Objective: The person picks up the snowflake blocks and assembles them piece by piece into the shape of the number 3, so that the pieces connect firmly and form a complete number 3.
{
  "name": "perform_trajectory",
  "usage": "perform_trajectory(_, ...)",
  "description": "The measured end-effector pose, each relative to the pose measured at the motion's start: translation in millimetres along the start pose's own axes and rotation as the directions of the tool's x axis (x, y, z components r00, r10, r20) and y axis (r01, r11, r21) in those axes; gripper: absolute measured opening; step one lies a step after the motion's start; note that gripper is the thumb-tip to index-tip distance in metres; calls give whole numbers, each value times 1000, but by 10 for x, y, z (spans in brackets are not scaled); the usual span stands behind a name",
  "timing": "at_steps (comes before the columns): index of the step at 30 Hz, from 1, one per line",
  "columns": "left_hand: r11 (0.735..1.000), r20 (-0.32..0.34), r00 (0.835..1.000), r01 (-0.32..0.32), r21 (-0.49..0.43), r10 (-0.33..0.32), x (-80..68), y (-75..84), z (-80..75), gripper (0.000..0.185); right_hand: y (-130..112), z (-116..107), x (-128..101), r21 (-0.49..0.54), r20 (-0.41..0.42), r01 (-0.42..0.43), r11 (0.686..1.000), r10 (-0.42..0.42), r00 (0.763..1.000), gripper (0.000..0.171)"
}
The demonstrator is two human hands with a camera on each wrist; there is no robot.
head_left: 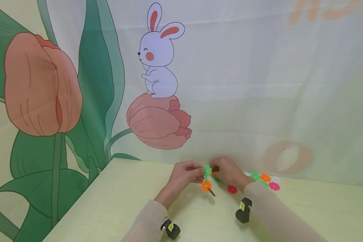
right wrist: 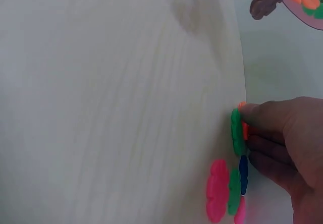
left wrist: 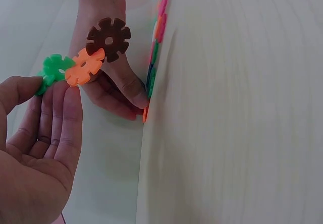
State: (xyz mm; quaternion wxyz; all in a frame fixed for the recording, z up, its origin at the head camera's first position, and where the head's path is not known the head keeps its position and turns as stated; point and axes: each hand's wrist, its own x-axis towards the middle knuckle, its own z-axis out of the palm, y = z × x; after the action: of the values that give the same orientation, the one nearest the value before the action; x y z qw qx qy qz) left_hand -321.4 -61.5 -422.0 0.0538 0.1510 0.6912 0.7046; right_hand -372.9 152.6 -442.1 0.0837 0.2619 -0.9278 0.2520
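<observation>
My left hand (head_left: pixel 184 176) pinches a chain of three snowflake discs by its green disc (left wrist: pixel 55 68); an orange disc (left wrist: pixel 85 66) and a brown disc (left wrist: pixel 108 38) are slotted on after it. In the head view the chain (head_left: pixel 206 181) hangs just above the table between both hands. My right hand (head_left: pixel 230 173) reaches down to the table, its fingertips (right wrist: pixel 257 115) pinching a small orange disc (right wrist: pixel 245 130) that sits on a green disc (right wrist: pixel 237 133). The right palm is hidden from the head view.
Loose discs lie beside the right hand: a pink one (head_left: pixel 232 189), and a cluster of green, orange, pink and white ones (head_left: pixel 264 179) further right. The pale green table (head_left: pixel 124 201) meets a printed cloth backdrop (head_left: pixel 157 67) just behind the hands.
</observation>
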Motion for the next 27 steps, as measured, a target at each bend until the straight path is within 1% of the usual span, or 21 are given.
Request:
perform_trajectory(5,1000,6,1000,-1,-5,1,2,6,1,17,-6,-9,-3,-28,-24,25,999,-26,999,5)
perform_trajectory(8,1000,7,1000,2,0,-2,1,7,3,17,13,-3,-22,-32,-47,45,998,-47,998,6)
perform_trajectory(10,1000,6,1000,4,2,-4,-5,8,3,17,24,7,-49,-24,-71,62,998,-63,995,8)
perform_trajectory(13,1000,2,1000,9,5,-9,-17,16,7,17,19,16,-113,27,-100,62,998,-60,993,8)
perform_trajectory(16,1000,3,1000,9,9,-9,-26,23,14,18,-6,13,-192,116,-134,12,993,4,991,8)
perform_trajectory(18,1000,7,1000,7,14,-8,-30,30,19,18,-28,-5,-237,182,-161,-29,983,59,985,9)
perform_trajectory(21,1000,8,1000,5,21,-5,-35,45,29,19,-92,-69,-310,287,-203,-80,955,142,969,12)
perform_trajectory(23,1000,6,1000,4,30,-4,-39,61,44,20,-139,-130,-360,346,-223,-98,933,183,957,13)
perform_trajectory(27,999,7,1000,7,45,-8,-49,92,74,20,-249,-266,-457,422,-244,-123,898,243,939,17)
